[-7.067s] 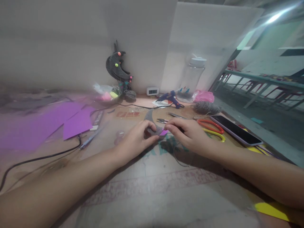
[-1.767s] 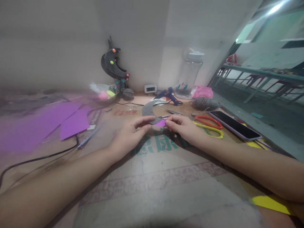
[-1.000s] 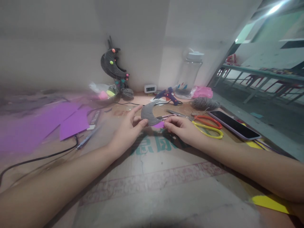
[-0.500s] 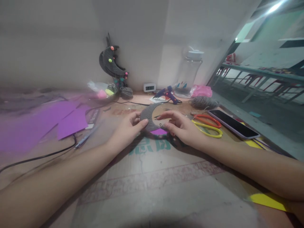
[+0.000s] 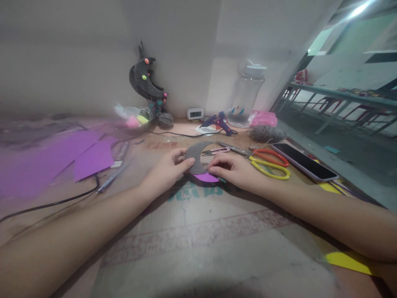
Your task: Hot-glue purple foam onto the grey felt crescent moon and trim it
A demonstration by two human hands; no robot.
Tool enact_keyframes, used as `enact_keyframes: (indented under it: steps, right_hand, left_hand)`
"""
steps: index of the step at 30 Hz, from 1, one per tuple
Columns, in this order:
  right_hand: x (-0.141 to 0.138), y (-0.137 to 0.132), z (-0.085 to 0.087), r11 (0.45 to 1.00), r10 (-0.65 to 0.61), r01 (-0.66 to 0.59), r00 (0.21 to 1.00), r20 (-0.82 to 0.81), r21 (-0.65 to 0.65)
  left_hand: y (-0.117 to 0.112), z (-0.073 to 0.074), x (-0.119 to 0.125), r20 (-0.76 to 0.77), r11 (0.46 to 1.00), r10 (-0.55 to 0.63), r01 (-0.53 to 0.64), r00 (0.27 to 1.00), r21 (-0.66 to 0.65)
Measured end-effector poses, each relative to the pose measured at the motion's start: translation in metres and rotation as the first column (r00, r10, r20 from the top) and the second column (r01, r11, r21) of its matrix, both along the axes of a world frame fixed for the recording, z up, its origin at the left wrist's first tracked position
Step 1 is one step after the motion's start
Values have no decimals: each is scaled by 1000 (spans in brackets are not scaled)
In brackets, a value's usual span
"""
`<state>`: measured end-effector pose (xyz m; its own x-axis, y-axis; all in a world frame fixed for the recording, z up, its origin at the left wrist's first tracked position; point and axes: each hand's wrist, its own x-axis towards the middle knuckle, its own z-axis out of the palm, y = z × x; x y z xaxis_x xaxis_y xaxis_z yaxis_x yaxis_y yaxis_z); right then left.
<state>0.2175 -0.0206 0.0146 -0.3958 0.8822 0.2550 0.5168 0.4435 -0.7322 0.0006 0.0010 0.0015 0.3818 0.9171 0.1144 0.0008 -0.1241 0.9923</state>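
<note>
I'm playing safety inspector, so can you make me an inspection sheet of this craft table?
Surface: tabletop with red and green printing.
Job's things: gray crescent with purple showing at its lower end; pink-handled snips just behind.
Clutter: scissors, phone and gray yarn on the right; glue gun at the back; purple sheets on the left.
Hands: left hand grips the crescent's outer edge; right hand pinches by its lower end, any strand too small to see.
Cables: black cable at left; dark cord behind the crescent.
Surroundings: pale wall; long table beyond. Other people: nothing seen.
</note>
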Motion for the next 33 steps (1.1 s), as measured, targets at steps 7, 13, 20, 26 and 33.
enact_keyframes:
  steps: [7, 13, 20, 26, 33]
  right_hand:
    - [1, 0, -1, 999, -17, 15, 999, 43, 30]
    - [2, 2, -3, 999, -35, 34, 999, 39, 19]
    - [2, 0, -2, 999, -8, 7, 1000, 8, 37]
    - [3, -1, -3, 988, -152, 153, 975, -165, -6]
    - [0, 0, 1, 998, 0, 3, 999, 53, -62]
  left_hand:
    - [-1, 2, 2, 14, 999, -32, 32, 999, 7]
    - [0, 2, 2, 25, 999, -32, 32, 999, 11]
    - [-1, 3, 2, 11, 1000, -16, 16, 1000, 0]
    - [-4, 3, 0, 32, 998, 56, -56, 998, -10]
    - [-9, 7, -1, 46, 993, 92, -95, 995, 68]
